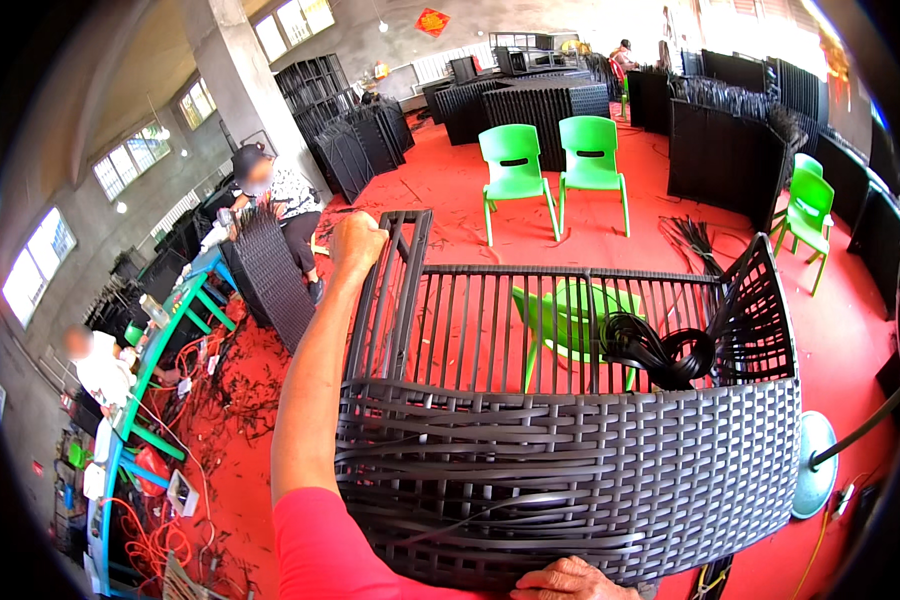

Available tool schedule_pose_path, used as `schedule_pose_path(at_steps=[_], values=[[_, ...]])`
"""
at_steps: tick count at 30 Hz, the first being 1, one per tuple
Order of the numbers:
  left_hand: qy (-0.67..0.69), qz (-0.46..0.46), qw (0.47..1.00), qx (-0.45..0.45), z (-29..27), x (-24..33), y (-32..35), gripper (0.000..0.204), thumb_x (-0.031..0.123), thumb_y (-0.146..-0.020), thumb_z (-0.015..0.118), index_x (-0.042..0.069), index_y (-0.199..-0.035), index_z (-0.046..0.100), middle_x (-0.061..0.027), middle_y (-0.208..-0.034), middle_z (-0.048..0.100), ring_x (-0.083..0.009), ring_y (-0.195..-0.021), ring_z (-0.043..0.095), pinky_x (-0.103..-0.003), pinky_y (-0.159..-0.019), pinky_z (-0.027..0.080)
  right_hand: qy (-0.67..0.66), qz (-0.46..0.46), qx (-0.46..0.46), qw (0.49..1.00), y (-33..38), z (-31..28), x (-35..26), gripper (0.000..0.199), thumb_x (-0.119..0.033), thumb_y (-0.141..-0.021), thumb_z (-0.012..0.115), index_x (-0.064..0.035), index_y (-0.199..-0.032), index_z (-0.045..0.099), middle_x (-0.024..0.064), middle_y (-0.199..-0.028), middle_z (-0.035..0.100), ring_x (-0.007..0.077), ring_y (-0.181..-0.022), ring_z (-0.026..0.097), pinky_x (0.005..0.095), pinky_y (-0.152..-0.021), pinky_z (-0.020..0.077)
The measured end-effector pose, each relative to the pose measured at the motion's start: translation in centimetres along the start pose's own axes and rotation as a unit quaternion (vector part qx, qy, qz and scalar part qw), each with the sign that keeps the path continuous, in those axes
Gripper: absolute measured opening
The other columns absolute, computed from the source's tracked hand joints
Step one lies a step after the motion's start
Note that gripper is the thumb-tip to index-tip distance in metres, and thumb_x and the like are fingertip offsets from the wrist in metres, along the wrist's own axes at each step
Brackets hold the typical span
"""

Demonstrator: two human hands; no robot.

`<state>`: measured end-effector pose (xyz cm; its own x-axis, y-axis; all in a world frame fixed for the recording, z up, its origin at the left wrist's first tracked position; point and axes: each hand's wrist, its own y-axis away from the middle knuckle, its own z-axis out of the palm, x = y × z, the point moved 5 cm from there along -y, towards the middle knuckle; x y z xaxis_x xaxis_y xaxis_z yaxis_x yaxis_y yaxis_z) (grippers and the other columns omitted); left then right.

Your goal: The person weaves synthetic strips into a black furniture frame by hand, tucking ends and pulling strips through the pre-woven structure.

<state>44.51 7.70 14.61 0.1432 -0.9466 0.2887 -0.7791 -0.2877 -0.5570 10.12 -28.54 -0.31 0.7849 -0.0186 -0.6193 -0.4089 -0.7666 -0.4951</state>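
Note:
A black woven chair frame [570,470] fills the middle of the view, with dark plastic strips crossing its near panel. The weave is loose on the left, where long strips bow out, and tighter on the right. My left hand [358,242] is closed in a fist beside the upper left corner of the frame; whatever it holds is hidden. At the lower edge my right hand [572,580] lies against the bottom of the woven panel, fingers bent and pressed together, partly cut off. A coil of black strips [660,350] hangs inside the frame's bars.
Behind the frame stand two green chairs [550,165], with another green chair [570,310] showing through the bars. A pale blue disc [815,465] is at the right. One person [280,200] sits at the left beside a woven panel; another person [100,365] is near a green-legged table [155,345].

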Motion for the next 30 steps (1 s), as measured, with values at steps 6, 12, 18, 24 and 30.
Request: schedule_pose_path(at_steps=[6,12,18,24,30], values=[[0.065,-0.027,0.997,-0.01,0.4,-1.4,-1.4,0.008,0.013,-0.072,0.066,0.005,-0.075,0.068,-0.0069,-0.061,0.061,-0.0163,-0.046,0.057,-0.029,-0.041,0.043,-0.017,-0.009,-0.007,1.0,0.3,-0.2,0.0,0.036,-0.018,-0.076,0.059,-0.0032,-0.11,0.061,0.0101,-0.114,0.056,0.0227,-0.094,0.052,0.034,-0.08,0.0402],[0.307,-0.118,0.943,-0.041,1.9,-2.8,-2.4,0.012,0.004,-0.074,0.06,0.002,-0.063,0.064,-0.001,-0.052,0.053,-0.0091,-0.041,0.046,-0.027,-0.038,0.035,-0.031,-0.025,-0.008,0.999,0.5,-0.7,0.2,0.037,-0.02,-0.078,0.057,-0.0028,-0.11,0.061,0.0094,-0.114,0.056,0.022,-0.094,0.052,0.034,-0.079,0.0398],[0.333,-0.206,0.918,-0.059,1.3,-1.2,-1.6,0.009,0.002,-0.077,0.063,-0.001,-0.068,0.063,-0.0019,-0.057,0.053,-0.0089,-0.045,0.043,-0.027,-0.037,0.031,-0.039,-0.043,0.015,0.998,0.6,-1.0,0.4,0.037,-0.021,-0.079,0.055,-0.0021,-0.11,0.06,0.0093,-0.113,0.056,0.022,-0.094,0.052,0.0339,-0.079,0.0395],[0.371,-0.26,0.891,-0.033,1.9,-1.4,-1.5,0.017,0.007,-0.079,0.066,0.003,-0.065,0.059,0.0014,-0.053,0.045,-0.0079,-0.042,0.033,-0.026,-0.037,0.026,-0.037,-0.057,0.012,0.998,0.7,-0.7,0.6,0.038,-0.022,-0.079,0.054,-0.0011,-0.111,0.059,0.0098,-0.114,0.055,0.0219,-0.096,0.051,0.0341,-0.079,0.0386],[0.373,-0.22,0.9,-0.054,3.5,-2.4,-3.0,0.009,0.004,-0.08,0.062,0.005,-0.076,0.054,0.0031,-0.055,0.043,-0.0055,-0.037,0.035,-0.022,-0.028,0.025,-0.047,-0.046,0.009,0.998,0.4,-0.6,0.7,0.039,-0.024,-0.081,0.051,-0.0006,-0.111,0.059,0.0103,-0.116,0.054,0.0226,-0.098,0.049,0.0351,-0.081,0.0376]])
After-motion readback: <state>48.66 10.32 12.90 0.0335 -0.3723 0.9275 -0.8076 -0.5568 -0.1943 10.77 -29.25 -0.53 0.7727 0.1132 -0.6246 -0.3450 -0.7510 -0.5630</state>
